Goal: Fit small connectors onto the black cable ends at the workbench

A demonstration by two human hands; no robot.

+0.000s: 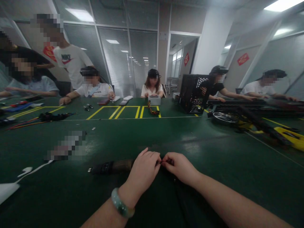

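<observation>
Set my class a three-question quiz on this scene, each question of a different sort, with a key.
1. On which wrist is the pale green, ring-shaped bangle?
2. True or false: in the camera's view, the black, box-shaped case with perforated panels stands right of the light grey rectangular box with multicoloured cables.
3. Which is nearest the dark brown-and-black cylindrical object?
A) the right hand
B) the left hand
C) the light grey rectangular box

Key: 1. The left; 2. True; 3. B
</observation>
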